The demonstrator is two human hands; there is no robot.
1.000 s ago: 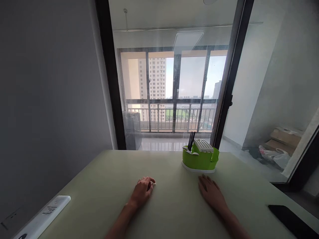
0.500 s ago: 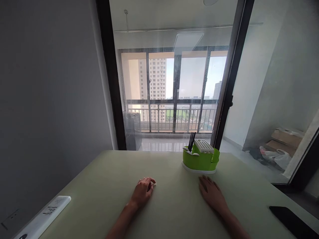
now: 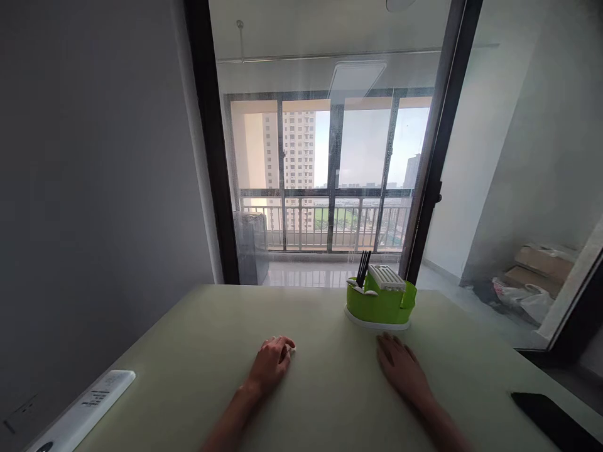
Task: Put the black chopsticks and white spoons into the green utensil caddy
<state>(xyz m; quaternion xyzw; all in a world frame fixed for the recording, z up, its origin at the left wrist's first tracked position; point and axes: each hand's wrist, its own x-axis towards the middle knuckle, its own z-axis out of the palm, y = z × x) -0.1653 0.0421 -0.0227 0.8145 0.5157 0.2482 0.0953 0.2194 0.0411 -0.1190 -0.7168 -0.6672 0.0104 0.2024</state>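
Note:
On the pale table, my left hand rests with its fingers loosely bent to the right and a gap between thumb and forefinger. I see nothing held in it. My right hand lies palm down and flat, fingers stretched forward, also without anything in it. Just beyond its fingertips, and apart from them, stands a green cutlery holder with a white base. Black chopsticks stick up from its left side, close to white spoon-like pieces. A white slotted top covers its middle.
A long white device with dark markings lies along the left table edge. At the right edge is a flat black object. A glass door with a dark frame stands behind the table; cardboard boxes and plastic bags are beyond it.

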